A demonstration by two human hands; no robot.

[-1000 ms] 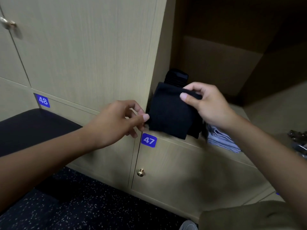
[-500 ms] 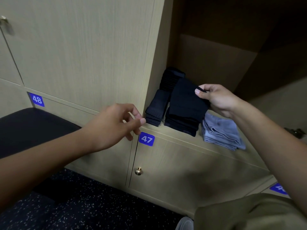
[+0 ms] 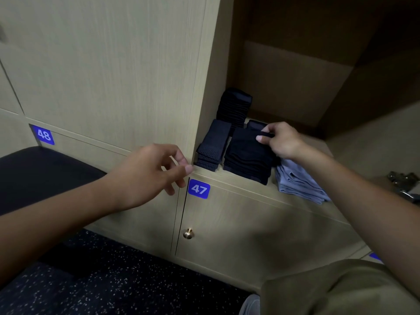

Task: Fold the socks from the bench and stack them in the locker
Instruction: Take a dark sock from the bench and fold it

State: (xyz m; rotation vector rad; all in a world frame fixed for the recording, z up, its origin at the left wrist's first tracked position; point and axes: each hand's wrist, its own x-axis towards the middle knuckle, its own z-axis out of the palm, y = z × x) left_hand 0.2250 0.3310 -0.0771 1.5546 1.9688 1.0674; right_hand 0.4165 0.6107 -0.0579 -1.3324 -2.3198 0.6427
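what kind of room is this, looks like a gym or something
Most likely a changing room, perhaps at a gym. Numbered plates 47 and 48 mark wooden locker doors, a dark padded bench runs beside them, and folded socks sit stacked in an open locker.

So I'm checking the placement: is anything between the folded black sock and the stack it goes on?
Nothing visible. The right hand pinches the folded black sock, which already lies atop the middle black stack.

Left hand (image 3: 147, 176) forward, fingers (image 3: 179, 159) loosely curled, holding nothing. Right hand (image 3: 280, 139) extended further, thumb and fingers pinching dark fabric; both forearms bare.
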